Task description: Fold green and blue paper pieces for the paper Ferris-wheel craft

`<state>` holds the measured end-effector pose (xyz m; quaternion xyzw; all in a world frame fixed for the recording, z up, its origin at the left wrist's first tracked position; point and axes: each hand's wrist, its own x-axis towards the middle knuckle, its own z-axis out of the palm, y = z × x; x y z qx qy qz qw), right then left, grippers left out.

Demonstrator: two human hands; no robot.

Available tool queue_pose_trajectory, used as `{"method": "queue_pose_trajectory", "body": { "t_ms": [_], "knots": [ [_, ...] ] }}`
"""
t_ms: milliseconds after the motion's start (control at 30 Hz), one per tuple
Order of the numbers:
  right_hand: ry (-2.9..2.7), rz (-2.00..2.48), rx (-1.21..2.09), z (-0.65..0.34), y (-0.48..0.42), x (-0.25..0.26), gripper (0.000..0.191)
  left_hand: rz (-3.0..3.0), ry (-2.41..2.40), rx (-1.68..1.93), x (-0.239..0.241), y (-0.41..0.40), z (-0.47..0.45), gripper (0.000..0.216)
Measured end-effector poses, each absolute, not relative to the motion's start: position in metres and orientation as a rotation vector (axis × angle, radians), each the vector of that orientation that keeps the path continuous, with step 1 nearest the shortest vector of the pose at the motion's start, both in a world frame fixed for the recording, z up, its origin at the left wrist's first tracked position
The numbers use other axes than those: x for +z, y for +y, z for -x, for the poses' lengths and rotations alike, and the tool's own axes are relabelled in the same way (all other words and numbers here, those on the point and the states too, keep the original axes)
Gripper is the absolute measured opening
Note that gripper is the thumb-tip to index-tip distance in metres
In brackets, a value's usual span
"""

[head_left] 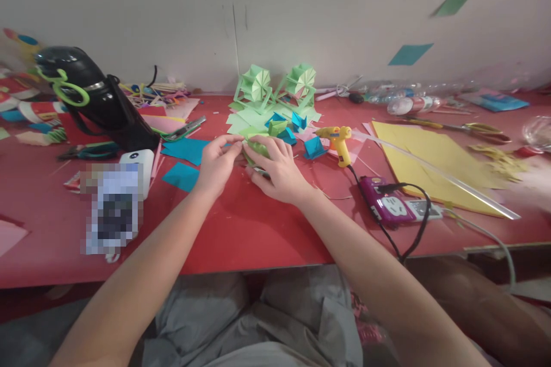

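Observation:
Both my hands meet over a light green folded paper piece [258, 149] near the middle of the red table. My left hand [218, 161] pinches its left edge between thumb and fingers. My right hand [278, 167] is curled over its right side, partly hiding it. Just beyond lie several blue folded paper pieces [315, 148] and light green paper sheets [245, 120]. Two green folded paper ornaments [255, 84] stand at the back by the wall. Flat blue paper sheets [183, 176] lie left of my left hand.
A yellow glue gun [341, 143] with a clear glue stick lies to the right, its cord near a purple power strip [383, 200]. Yellow paper [430, 166] and scissors [486, 131] are farther right. A black bottle [99, 97] and a phone [116, 206] occupy the left.

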<state>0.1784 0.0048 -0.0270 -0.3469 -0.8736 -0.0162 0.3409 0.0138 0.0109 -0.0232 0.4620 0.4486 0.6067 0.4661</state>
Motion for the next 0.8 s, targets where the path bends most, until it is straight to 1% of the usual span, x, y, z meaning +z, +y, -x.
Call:
{"method": "queue_pose_trajectory", "body": {
  "t_ms": [100,200,267,367,467,533,800],
  "knots": [
    [-2.219,0.888,0.018,-0.178,0.006,-0.029,0.042,-1.288,1.151,1.529,-0.022,0.009,-0.012,0.022],
    [-1.938,0.92,0.217,-0.178,0.011,-0.031,0.043,-1.475,1.231,1.577,-0.018,0.006,-0.01,0.023],
    [-1.657,0.965,0.47,-0.18,0.017,-0.031,0.049,-1.569,1.275,1.604,-0.017,0.004,-0.01,0.024],
    [-1.328,1.007,0.966,-0.182,0.023,-0.03,0.056,-1.651,1.294,1.62,-0.016,0.001,-0.01,0.027],
    [-1.219,0.985,1.287,-0.182,0.023,-0.028,0.05,-1.719,1.274,1.596,-0.016,0.0,-0.012,0.028],
    [-1.205,0.963,1.367,-0.181,0.021,-0.027,0.046,-1.739,1.265,1.587,-0.017,0.001,-0.012,0.028],
    [-1.178,0.9,1.474,-0.183,0.023,-0.03,0.039,-1.618,1.253,1.627,-0.023,0.013,-0.008,0.023]
  ]
}}
